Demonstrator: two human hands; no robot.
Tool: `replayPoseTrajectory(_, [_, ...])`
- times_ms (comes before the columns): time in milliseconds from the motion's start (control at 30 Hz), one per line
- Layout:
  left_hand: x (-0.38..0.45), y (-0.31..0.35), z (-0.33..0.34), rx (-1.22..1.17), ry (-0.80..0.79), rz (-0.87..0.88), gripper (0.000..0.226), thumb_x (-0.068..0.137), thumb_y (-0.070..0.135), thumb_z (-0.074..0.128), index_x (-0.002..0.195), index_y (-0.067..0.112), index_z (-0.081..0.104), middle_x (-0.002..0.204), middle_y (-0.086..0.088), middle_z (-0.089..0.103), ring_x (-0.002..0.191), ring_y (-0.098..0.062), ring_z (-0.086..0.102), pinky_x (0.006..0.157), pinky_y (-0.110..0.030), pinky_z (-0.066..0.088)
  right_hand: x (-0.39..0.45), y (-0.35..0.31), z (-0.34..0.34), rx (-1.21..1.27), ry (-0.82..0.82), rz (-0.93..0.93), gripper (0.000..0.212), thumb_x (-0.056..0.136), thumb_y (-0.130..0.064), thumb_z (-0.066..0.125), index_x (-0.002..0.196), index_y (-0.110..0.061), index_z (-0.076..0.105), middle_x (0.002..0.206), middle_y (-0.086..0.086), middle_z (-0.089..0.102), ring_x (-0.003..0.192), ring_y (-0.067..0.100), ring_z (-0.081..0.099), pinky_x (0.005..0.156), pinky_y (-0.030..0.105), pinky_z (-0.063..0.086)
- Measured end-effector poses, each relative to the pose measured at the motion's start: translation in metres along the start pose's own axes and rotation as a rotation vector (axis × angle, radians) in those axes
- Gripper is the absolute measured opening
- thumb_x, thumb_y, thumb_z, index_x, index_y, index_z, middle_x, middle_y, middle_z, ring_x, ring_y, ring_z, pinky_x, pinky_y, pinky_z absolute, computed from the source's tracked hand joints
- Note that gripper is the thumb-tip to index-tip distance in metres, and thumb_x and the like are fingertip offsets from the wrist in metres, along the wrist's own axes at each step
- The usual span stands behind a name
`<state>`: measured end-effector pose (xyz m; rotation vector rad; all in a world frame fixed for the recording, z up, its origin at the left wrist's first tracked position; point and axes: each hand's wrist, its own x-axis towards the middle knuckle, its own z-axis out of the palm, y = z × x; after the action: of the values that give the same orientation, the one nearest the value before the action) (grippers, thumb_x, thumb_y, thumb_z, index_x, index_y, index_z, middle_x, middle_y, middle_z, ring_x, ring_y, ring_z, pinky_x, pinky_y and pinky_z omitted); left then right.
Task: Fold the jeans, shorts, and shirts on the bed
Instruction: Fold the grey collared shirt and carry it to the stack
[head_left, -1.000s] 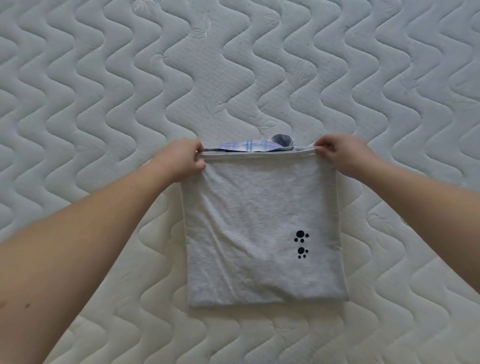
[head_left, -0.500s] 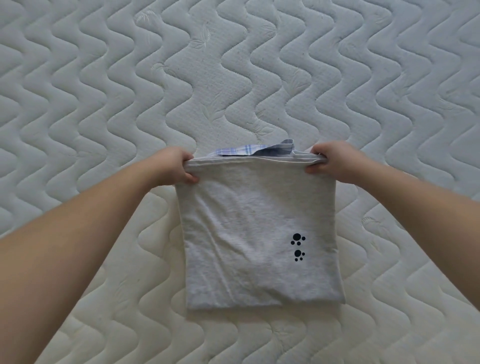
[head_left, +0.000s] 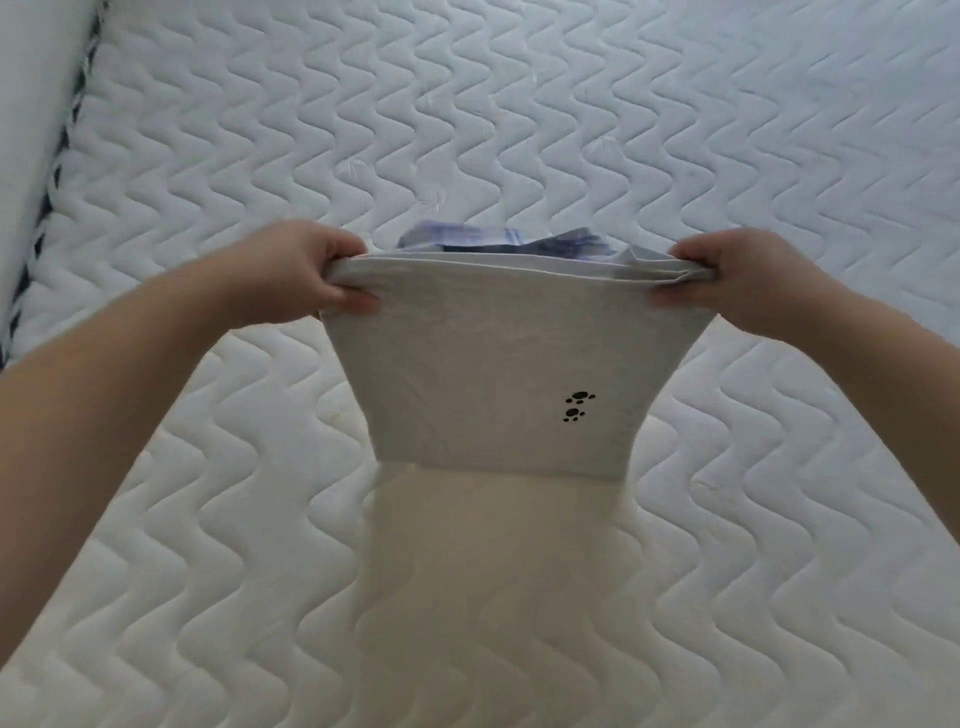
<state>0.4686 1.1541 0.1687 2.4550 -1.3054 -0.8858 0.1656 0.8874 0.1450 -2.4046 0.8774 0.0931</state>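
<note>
Presently, left hand (head_left: 298, 273): fingers curled, gripping grey shirt (head_left: 498, 374) top corner.
Right hand (head_left: 727, 280): grips opposite corner.
Shirt: lifted above bed (head_left: 467, 130).

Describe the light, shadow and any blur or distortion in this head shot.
Head view: soft, even light with a cool cast on the far mattress; a warm, dim shadow lies below the lifted grey shirt; the plaid cloth behind it looks smeared; the wide lens makes the forearms near the frame edges loom large.
</note>
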Motion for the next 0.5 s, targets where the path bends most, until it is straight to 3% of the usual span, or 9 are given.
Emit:
replayPoseTrajectory(67, [-0.006,0.012,-0.024,0.024,0.127,0.038,0.015,0.078,0.027,0.078,0.077,0.029,0.063,0.063,0.011,0.061,0.058,-0.002,0.055,0.054,-0.022,0.038,0.0,-0.013,-0.024,0.011,0.119,-0.044,0.016,0.079,-0.036,0.076,0.077,-0.026,0.064,0.065,-0.005,0.055,0.064,0.015,0.047,0.06,0.028,0.037])
replayPoseTrajectory(167, [-0.013,0.021,-0.034,0.068,0.311,0.109,0.014,0.079,0.026,0.076,0.082,0.025,0.063,0.068,0.007,0.058,0.063,-0.006,0.051,0.058,-0.025,0.039,-0.003,-0.024,-0.039,0.012,0.254,-0.076,0.006,0.083,-0.027,0.072,0.082,-0.029,0.066,0.067,-0.005,0.057,0.069,0.018,0.048,0.057,0.025,0.037])
replayPoseTrajectory(233, [-0.015,0.021,-0.022,0.127,0.385,0.138,0.013,0.081,0.029,0.073,0.086,0.024,0.063,0.071,0.001,0.062,0.066,-0.021,0.054,0.059,-0.031,0.041,-0.008,-0.023,-0.032,-0.036,0.299,-0.074,0.008,0.084,-0.018,0.07,0.09,-0.024,0.07,0.069,-0.001,0.058,0.072,0.021,0.052,0.059,0.028,0.036])
replayPoseTrajectory(367, [-0.018,0.002,0.042,0.288,0.484,0.124,0.014,0.087,0.027,0.067,0.096,0.017,0.067,0.082,-0.017,0.068,0.075,-0.041,0.062,0.061,-0.039,0.043,-0.026,-0.002,0.021,-0.092,0.321,-0.019,0.018,0.084,-0.014,0.067,0.101,-0.017,0.072,0.082,0.016,0.069,0.079,0.038,0.063,0.068,0.04,0.049])
replayPoseTrajectory(500, [-0.033,-0.021,0.135,0.291,0.453,0.075,0.009,0.088,0.022,0.063,0.091,0.015,0.067,0.081,-0.018,0.068,0.073,-0.041,0.065,0.057,-0.04,0.046,-0.054,0.031,0.104,-0.106,0.237,0.078,0.025,0.087,-0.015,0.065,0.11,-0.018,0.071,0.097,0.02,0.071,0.09,0.042,0.064,0.074,0.044,0.051])
